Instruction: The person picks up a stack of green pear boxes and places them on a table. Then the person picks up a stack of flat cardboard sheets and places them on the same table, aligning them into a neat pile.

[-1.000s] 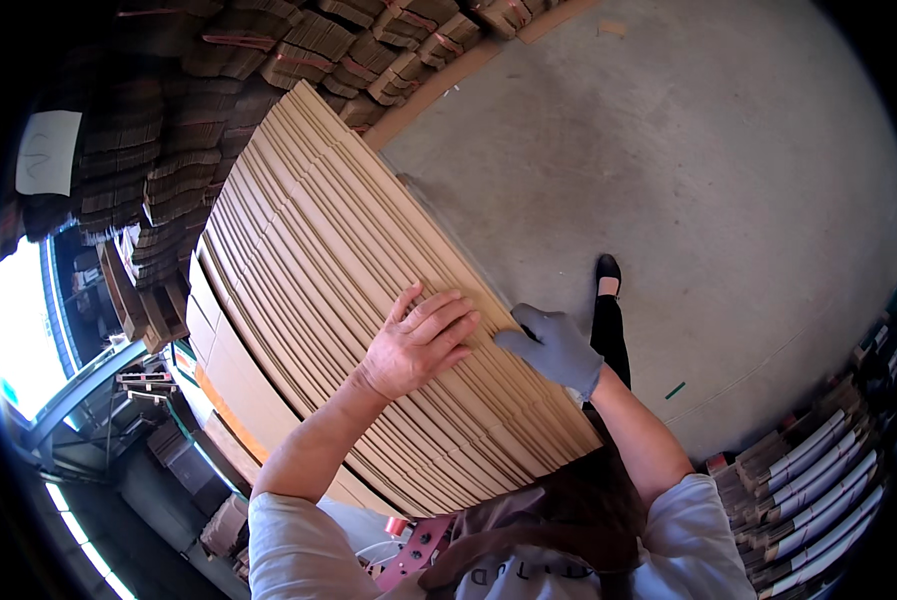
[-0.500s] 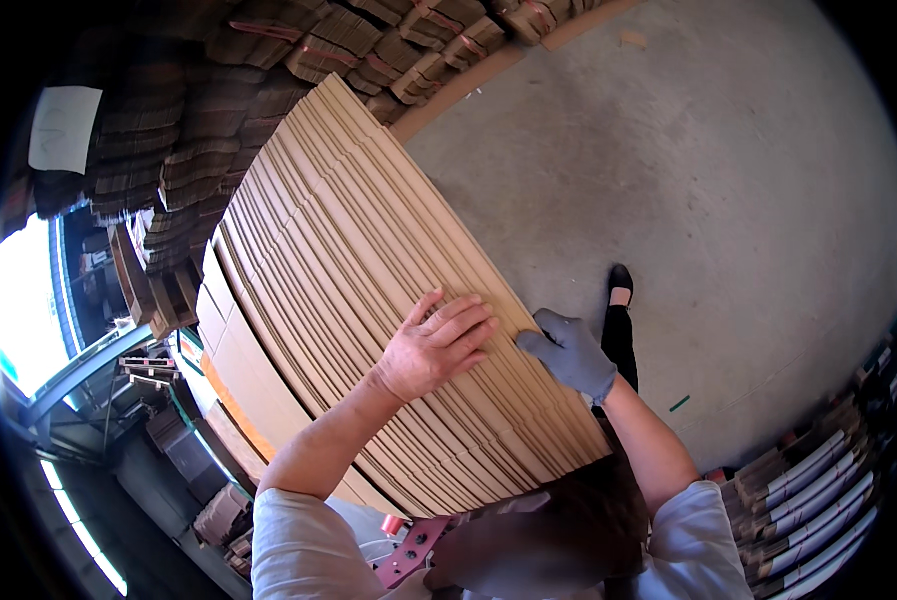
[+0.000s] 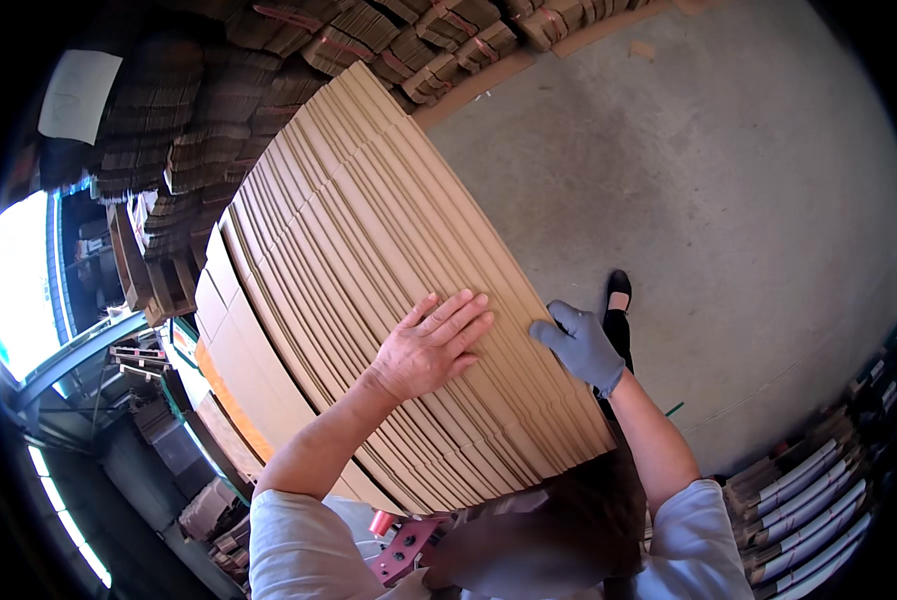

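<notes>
A worker's bare left hand (image 3: 430, 345) lies flat, fingers open, on a stack of cardboard sheets (image 3: 388, 290) while the gloved right hand (image 3: 580, 345) curls loosely at its right edge.

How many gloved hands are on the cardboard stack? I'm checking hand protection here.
1. The right hand wears a grey glove and grips the right edge of the cardboard stack. The left hand lies flat on top, bare. No other hands show.
</notes>
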Demonstrator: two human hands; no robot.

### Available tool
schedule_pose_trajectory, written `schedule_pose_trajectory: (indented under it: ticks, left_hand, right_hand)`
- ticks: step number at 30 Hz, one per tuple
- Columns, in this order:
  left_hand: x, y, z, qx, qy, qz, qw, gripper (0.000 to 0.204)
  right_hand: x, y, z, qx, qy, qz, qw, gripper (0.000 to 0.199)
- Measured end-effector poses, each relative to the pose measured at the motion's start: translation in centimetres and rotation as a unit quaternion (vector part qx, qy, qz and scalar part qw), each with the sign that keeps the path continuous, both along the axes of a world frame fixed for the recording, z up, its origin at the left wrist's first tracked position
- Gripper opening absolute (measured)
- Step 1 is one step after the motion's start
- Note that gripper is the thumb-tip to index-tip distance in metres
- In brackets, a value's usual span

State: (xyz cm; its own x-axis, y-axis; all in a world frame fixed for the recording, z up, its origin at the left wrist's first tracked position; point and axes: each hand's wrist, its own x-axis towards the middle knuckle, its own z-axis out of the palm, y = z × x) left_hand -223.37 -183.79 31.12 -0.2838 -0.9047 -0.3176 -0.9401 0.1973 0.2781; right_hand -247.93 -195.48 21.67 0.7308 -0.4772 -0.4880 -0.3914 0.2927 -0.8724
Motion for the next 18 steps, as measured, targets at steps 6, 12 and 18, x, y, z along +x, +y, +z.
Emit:
schedule_pose_trajectory:
  ticks: [6,12,18]
  left_hand:
    - [0.3,1.1,0.4,-0.003,0.012,0.021,1.0,0.064]
    - [0.7,1.7,0.5,-0.016,0.027,0.025,0.999,0.061]
    - [0.9,2.1,0.7,-0.02,0.023,0.025,0.999,0.061]
  right_hand:
    - [0.1,0.1,0.6,-0.019,-0.013,-0.022,0.999,0.036]
    - [0.3,0.4,0.6,0.007,-0.029,-0.039,0.999,0.036]
    - [0.3,0.6,-0.4,0.002,-0.038,-0.043,0.998,0.038]
